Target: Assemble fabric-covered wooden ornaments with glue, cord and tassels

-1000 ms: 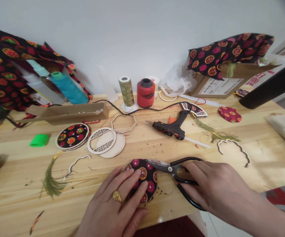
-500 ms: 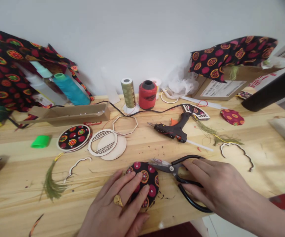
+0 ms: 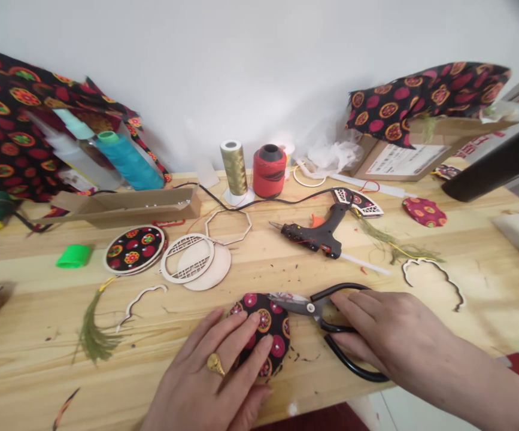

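A round disc covered in black cloth with red and orange dots (image 3: 268, 320) lies near the front edge of the wooden table (image 3: 259, 263). My left hand (image 3: 209, 374), with a gold ring, rests flat on the disc, fingers stretched out. Black-handled scissors (image 3: 331, 320) lie just right of the disc, blades pointing left and touching its upper edge. My right hand (image 3: 389, 338) lies over the scissor handles, fingers curled on the loops.
A black glue gun (image 3: 315, 233) lies behind the scissors. Wooden rings and discs (image 3: 194, 263), another cloth-covered disc (image 3: 134, 248), thread spools (image 3: 252, 167), a cardboard tray (image 3: 124, 206), a green clip (image 3: 73, 256), feathers and a cardboard box (image 3: 398, 158) under patterned cloth crowd the table.
Both hands stay almost where they were; the view has shifted slightly, and the right hand's fingers sit a little closer round the scissor handles.
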Demonstrator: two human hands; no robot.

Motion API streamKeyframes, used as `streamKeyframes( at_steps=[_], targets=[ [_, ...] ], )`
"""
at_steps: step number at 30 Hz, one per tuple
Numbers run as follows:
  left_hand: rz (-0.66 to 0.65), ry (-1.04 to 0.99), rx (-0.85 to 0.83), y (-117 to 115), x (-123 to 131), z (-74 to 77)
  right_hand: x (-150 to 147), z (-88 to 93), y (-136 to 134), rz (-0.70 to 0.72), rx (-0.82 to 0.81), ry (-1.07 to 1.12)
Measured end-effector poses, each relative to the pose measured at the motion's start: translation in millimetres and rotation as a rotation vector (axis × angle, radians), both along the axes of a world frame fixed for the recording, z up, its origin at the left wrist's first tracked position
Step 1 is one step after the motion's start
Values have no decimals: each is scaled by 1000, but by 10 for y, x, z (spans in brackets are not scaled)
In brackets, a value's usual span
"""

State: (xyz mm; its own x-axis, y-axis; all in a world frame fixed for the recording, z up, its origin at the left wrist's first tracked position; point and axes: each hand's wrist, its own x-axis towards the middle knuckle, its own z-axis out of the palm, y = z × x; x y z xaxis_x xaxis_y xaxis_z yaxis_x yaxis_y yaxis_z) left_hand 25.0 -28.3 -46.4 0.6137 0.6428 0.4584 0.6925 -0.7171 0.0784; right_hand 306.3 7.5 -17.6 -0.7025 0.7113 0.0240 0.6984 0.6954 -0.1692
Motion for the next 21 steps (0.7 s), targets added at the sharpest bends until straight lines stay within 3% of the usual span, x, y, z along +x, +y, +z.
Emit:
streamKeyframes(
  at_steps=[11, 15, 18, 21],
  targets=[
    [14, 16, -9, -36, 5, 0, -96, -33, -30, 122, 309, -225],
    [3, 27, -8, -24, 26, 21, -91, -29, -26, 133, 321, -262],
    [3, 25, -6, -21, 31, 26, -37, -43, -2, 45, 218, -158],
    [12, -9, -22, -45, 26, -31, 24, -35, 36, -211, 10, -51]
  ],
)
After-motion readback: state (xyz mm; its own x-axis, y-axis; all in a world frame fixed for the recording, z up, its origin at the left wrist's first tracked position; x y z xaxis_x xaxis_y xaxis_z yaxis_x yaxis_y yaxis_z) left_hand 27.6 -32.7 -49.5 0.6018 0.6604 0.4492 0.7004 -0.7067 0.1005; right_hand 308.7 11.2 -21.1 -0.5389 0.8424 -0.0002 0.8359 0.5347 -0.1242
